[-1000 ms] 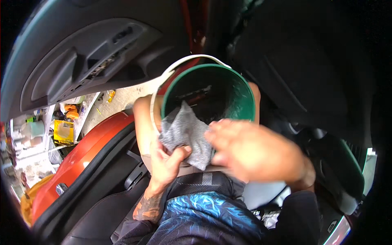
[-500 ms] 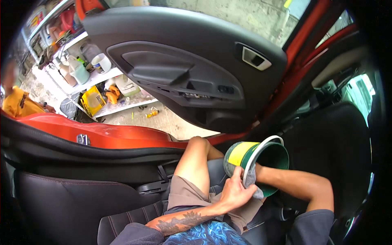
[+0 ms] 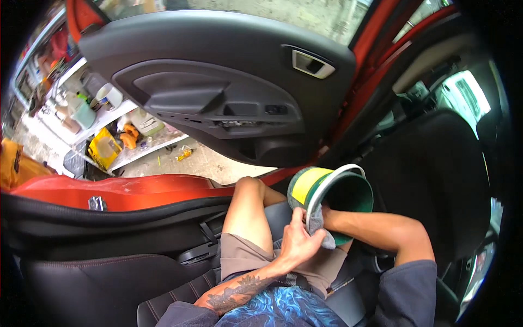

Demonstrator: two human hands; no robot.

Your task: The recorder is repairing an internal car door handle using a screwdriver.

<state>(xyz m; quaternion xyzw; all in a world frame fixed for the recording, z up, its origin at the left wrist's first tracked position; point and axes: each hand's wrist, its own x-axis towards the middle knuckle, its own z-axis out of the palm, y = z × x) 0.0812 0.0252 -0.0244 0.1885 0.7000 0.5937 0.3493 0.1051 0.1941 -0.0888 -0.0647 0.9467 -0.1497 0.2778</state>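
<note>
green bucket [image 3: 351, 197], grey cloth [image 3: 328, 240] in left hand [image 3: 299, 240]

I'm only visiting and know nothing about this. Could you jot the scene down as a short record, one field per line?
Container: round green bucket with a yellow patch and whitish handle, tilted, mouth toward the right
Left hand: holds a soft grey cloth at the bucket's rim
Right hand: inside the bucket, mostly hidden
Seating: black stitched car seat
Door: orange-red car door with black inner panel, open
Outside: white shelf unit with plastic containers
</note>
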